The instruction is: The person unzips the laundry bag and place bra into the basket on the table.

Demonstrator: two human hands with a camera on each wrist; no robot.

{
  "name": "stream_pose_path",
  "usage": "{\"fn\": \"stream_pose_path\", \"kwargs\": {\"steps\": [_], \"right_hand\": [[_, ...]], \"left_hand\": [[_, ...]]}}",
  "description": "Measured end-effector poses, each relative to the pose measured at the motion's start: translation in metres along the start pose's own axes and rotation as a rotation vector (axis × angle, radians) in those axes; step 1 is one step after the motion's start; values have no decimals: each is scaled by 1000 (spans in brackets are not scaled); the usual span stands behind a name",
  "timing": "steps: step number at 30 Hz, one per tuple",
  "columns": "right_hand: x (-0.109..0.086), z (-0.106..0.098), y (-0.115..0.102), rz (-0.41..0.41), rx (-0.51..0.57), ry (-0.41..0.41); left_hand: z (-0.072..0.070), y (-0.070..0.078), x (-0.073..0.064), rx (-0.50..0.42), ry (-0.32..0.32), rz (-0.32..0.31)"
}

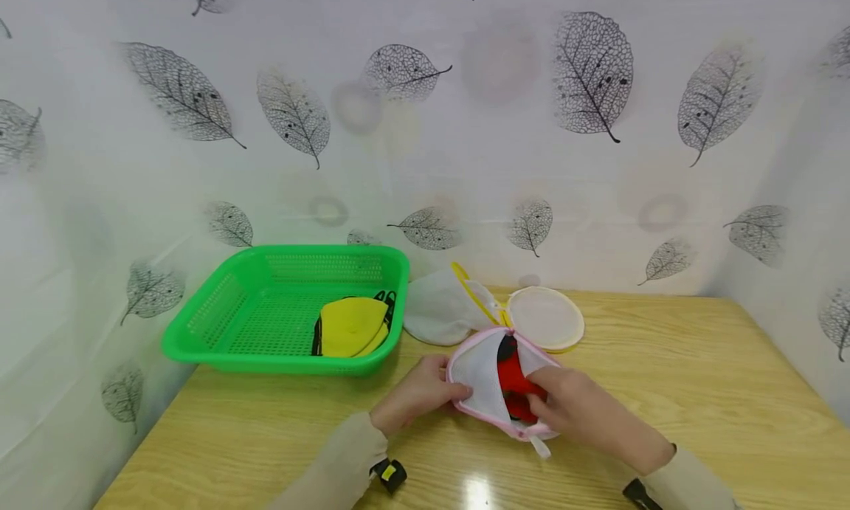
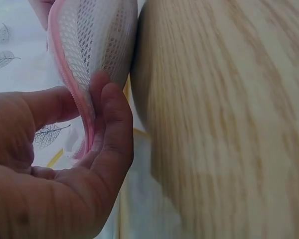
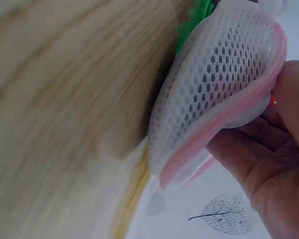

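Note:
A white mesh laundry bag (image 1: 474, 377) with a pink zip edge gapes open on the table. My left hand (image 1: 425, 393) pinches its left rim, thumb inside and fingers beneath; the left wrist view shows the pink edge between thumb and fingers (image 2: 117, 119). Inside the bag lies a red and black cloth item (image 1: 511, 373), of a kind I cannot make out. Reaching in over the right rim, my right hand (image 1: 578, 407) grips the red cloth with curled fingers. In the right wrist view its fingertips are hidden behind the mesh.
On the left stands a green plastic basket (image 1: 285, 364) holding a folded yellow cloth item (image 1: 352, 325) with black straps. Behind the laundry bag lie a white bag with yellow trim (image 1: 438, 307) and a round white piece (image 1: 546, 318). A leaf-patterned curtain (image 1: 425, 156) hangs behind the wooden table (image 1: 684, 377).

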State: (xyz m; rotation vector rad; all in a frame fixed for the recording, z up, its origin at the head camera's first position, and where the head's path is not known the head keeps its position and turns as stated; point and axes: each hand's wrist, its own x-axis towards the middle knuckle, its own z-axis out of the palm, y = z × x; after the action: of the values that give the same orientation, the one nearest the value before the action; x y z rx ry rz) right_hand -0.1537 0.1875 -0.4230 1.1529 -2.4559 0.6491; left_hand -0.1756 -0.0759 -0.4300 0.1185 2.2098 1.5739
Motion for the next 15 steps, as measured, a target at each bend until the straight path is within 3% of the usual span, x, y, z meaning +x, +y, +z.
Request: {"fn": "stream_pose_path", "kwargs": {"steps": [3, 7, 11, 15], "right_hand": [[-3, -4, 1, 116, 134, -37], [1, -8, -4, 205, 125, -125], [5, -9, -12, 195, 24, -225], [3, -7, -15, 107, -84, -210]], "left_hand": [[0, -1, 0, 22, 0, 4], [1, -3, 1, 34, 4, 13], [2, -4, 2, 43, 1, 11], [3, -3, 1, 46, -3, 13]]}}
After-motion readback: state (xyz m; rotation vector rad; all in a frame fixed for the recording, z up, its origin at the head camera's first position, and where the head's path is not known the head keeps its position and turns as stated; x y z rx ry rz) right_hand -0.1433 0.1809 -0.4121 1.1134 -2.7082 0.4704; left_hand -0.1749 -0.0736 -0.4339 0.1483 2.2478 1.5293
